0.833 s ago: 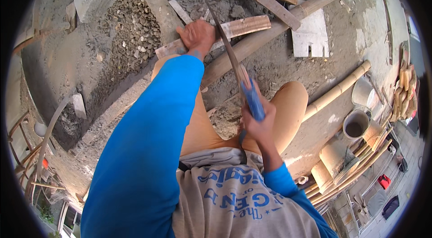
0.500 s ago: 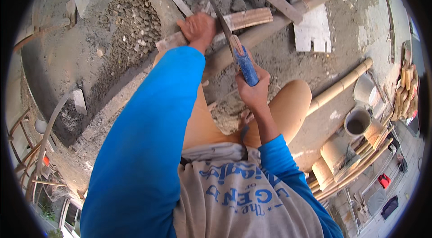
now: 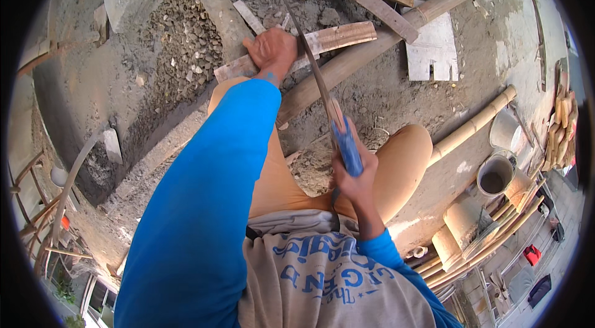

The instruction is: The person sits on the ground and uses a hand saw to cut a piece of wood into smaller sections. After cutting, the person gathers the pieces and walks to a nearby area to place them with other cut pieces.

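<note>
My right hand (image 3: pixel 357 173) is wrapped around the blue handle of a handsaw (image 3: pixel 321 83). Its long blade points away from me and crosses a wooden board (image 3: pixel 344 37) just right of my left hand. That hand (image 3: pixel 274 50) bears down on the board with fingers curled over it, though the fingertips are hidden. Part of the board lies across a thick bamboo pole (image 3: pixel 365 58), and its left end reaches beside my raised left knee. Whether the teeth have cut into the wood cannot be made out.
A narrow plank (image 3: pixel 365 3) and a notched pale board (image 3: pixel 432 49) lie beyond the pole. Gravel (image 3: pixel 186 37) is heaped at left. At right are another bamboo pole (image 3: pixel 474 123), a bucket (image 3: pixel 496 174) and stacked wood (image 3: pixel 559 120).
My right hand has drawn the saw back toward me, so the handle sits lower and nearer my lap. My left hand stays on the board, its fingers more curled.
</note>
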Demonstrator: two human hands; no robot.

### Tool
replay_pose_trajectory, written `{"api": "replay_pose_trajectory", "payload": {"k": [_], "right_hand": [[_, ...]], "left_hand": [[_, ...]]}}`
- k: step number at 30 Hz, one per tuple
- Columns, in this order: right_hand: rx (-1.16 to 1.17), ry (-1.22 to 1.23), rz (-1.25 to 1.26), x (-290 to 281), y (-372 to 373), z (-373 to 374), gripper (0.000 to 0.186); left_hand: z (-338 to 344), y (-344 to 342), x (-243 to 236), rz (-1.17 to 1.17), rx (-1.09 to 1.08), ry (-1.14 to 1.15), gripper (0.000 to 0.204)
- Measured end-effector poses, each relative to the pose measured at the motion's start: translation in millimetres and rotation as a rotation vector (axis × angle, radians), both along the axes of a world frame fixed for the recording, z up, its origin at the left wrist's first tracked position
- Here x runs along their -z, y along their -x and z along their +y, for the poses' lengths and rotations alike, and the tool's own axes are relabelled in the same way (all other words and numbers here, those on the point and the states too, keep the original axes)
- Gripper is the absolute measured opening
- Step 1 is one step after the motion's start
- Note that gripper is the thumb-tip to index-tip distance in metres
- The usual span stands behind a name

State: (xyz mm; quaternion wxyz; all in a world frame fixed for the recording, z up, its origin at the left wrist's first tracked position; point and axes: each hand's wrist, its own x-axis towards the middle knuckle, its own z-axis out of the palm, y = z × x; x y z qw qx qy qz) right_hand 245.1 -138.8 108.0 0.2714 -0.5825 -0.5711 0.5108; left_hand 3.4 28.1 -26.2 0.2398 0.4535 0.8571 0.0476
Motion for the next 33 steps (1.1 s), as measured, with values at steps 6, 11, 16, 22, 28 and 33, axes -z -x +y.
{"api": "replay_pose_trajectory", "payload": {"k": [6,11,16,22,28,33], "right_hand": [[-0.059,0.080,-0.047,-8.1,1.0,5.3,0.067],[-0.085,0.062,0.083,25.6,34.6,45.6,0.067],[-0.052,0.039,0.054,16.1,28.6,21.7,0.070],[-0.063,-0.144,0.012,43.5,28.7,-5.8,0.075],[-0.031,-0.252,0.113,53.5,31.5,-0.8,0.073],[0.005,-0.120,0.177,91.0,-3.9,14.6,0.064]], "left_hand": [[-10.7,-5.5,-1.3,0.023,-0.007,0.024,0.029],[-22.7,4.2,19.8,0.023,0.031,-0.108,0.030],[-29.1,-17.1,-4.9,0.019,0.088,0.039,0.038],[-31.3,-19.0,7.8,0.089,-0.030,-0.270,0.039],[-30.6,-13.7,7.6,0.113,-0.063,-0.225,0.046],[-30.7,-26.5,23.7,0.305,-0.207,-0.495,0.042]]}}
